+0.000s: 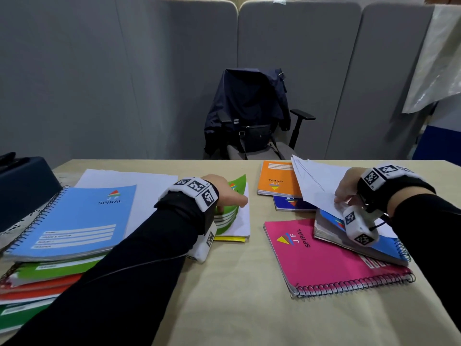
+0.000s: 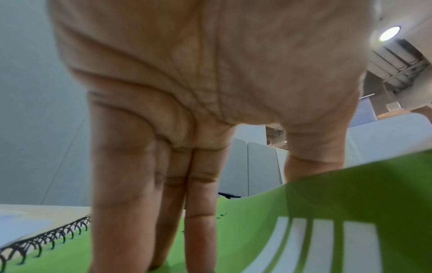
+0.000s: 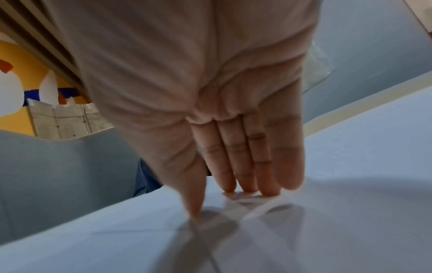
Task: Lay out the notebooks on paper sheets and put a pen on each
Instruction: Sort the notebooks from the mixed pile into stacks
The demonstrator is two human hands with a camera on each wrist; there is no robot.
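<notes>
Notebooks lie scattered over the tabletop [image 1: 224,283] from the head view, and my left hand [image 1: 224,193] curls up the floppy cover of the green notebook [image 1: 230,216]. At the left wrist, straight fingers [image 2: 201,221] press that bendy cover, so I would grip the stiff spiral edge. At the right wrist, my right hand [image 3: 233,147] pinches thin, creasing paper sheets [image 3: 327,221].

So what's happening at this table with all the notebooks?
A person is sorting spiral notebooks and loose paper on a table. The left hand holds the curled-up cover of a small green notebook that lies on a white sheet. The right hand pinches a few white paper sheets lifted above a blue notebook resting on a pink one. An orange notebook lies further back, and a stack topped by a light blue notebook waits at the left. No pen is visible.
</notes>
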